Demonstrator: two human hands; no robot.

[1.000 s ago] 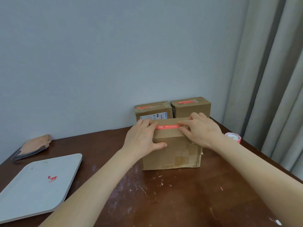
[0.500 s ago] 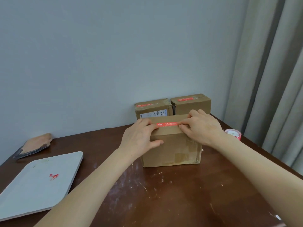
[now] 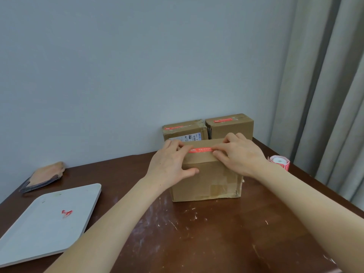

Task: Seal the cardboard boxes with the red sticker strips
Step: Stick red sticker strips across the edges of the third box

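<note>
Pressing a red sticker strip (image 3: 201,150) onto the front cardboard box (image 3: 206,174), the left hand (image 3: 169,164) and right hand (image 3: 239,154) lay flat, ungripping fingers (image 3: 220,147) on its ends. Next, I judge, a firm rub across the seam (two rear boxes (image 3: 229,127) already wear strips).

Both ends of the red strip (image 3: 200,150) lie hidden under fingers — the left hand (image 3: 171,163) covers one, the right hand (image 3: 239,155) the other. Its white print is too small to read. The front box (image 3: 206,182) hides the lower halves of the two back boxes (image 3: 229,128), and the label (image 3: 185,138) on the left one is mostly covered. The tray (image 3: 47,223) runs off the left edge — so does the table (image 3: 197,243), at the bottom.
</note>
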